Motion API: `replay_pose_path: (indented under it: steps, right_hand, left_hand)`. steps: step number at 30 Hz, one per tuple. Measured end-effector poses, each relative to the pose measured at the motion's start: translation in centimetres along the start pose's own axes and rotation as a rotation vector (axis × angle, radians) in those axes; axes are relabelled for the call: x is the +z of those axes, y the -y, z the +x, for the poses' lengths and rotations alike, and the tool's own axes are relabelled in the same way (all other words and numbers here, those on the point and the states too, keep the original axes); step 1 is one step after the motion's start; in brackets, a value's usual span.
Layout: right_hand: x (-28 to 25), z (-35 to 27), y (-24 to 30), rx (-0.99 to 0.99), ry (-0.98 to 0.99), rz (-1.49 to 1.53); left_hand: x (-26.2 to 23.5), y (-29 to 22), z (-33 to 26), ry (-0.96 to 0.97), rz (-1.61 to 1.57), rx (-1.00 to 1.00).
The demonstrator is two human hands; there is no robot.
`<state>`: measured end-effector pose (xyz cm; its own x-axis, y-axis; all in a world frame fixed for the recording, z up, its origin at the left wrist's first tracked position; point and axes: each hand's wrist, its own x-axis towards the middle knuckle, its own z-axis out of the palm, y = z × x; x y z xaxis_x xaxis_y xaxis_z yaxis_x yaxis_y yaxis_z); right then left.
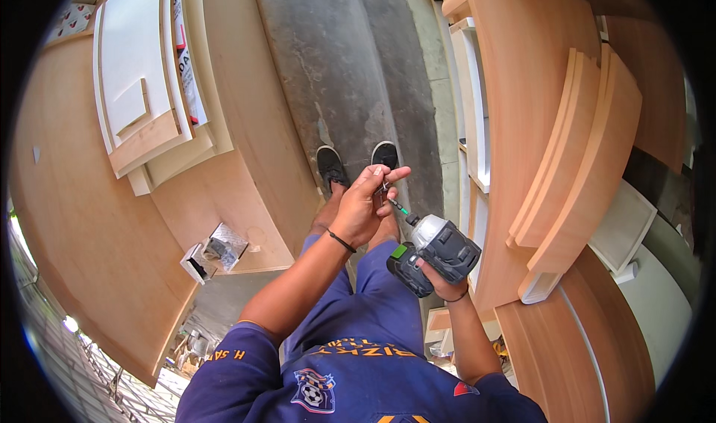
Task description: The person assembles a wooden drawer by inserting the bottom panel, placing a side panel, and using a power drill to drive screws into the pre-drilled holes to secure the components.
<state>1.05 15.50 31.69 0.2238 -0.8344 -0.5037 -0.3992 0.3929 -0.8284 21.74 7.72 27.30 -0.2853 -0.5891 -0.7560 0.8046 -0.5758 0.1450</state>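
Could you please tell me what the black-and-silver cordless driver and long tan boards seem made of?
Black-and-silver cordless driver: probably matte plastic, given its moulded casing; silver nose likely metal, by its sheen. Long tan boards: seemingly wood or laminate, smooth, judging by even brown faces.
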Motion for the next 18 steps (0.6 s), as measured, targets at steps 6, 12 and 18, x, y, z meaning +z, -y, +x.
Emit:
replay_pose_path:
  steps: [6,12,18]
  right_hand:
    - [-0.1,0.3,0.4,0.083,-0.071,0.119]
    - [-0.9,0.1,-0.7,0.123,-0.102,0.199]
    - [-1.5,-0.1,-0.9,0.131,-0.103,0.19]
  left_hand:
    - [2.1,1.3,0.1,-0.021,-0.029,0.009]
    - [2.7,1.9,0.6,-0.03,-0.069,0.006]
    - [3.3,2.2,0.8,-0.015,0.002,0.008]
